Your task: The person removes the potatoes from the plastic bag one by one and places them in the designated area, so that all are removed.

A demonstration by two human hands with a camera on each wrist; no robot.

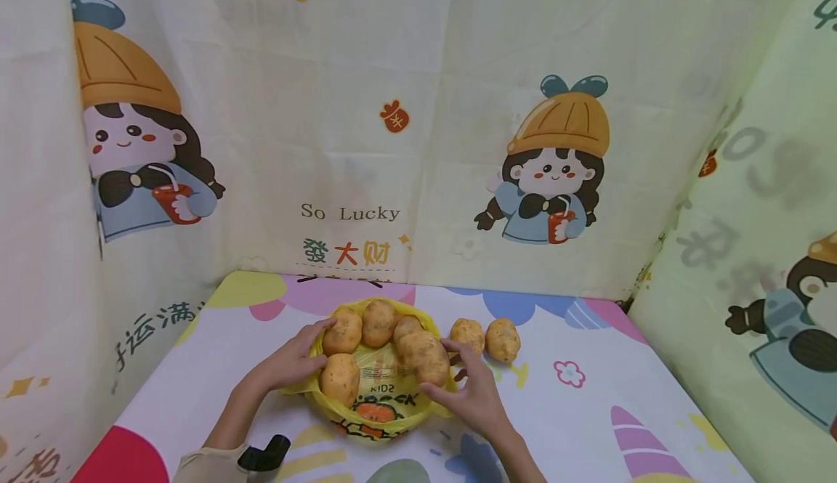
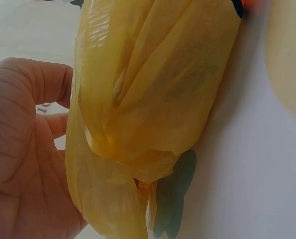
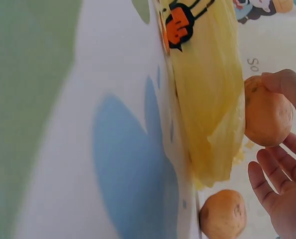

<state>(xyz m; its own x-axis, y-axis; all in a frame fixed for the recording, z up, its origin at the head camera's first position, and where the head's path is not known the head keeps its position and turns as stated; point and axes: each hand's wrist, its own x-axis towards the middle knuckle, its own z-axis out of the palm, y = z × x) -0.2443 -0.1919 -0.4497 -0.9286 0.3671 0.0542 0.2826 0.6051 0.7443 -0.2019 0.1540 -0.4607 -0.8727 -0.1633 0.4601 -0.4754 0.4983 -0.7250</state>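
A yellow plastic bag point(image 1: 418, 419) lies wide open on the table, with printed lettering and an orange picture. Several potatoes sit inside along its left and far sides, among them a left-hand potato point(image 1: 340, 379) and a far potato point(image 1: 379, 322). My left hand point(image 1: 291, 358) holds the bag's left rim, its fingertips close to the two left potatoes; the bag hides part of them in the left wrist view. My right hand point(image 1: 476, 390) pinches another potato point(image 3: 268, 113) between thumb and fingers at the bag's right rim. This potato partly covers one behind it.
Two more potatoes, a nearer-to-bag potato point(image 1: 467, 335) and an outer potato point(image 1: 503, 340), lie on the table right of the bag. A patterned cloth point(image 1: 575, 417) covers the table. Printed cloth walls point(image 1: 353, 120) enclose it at the back and sides.
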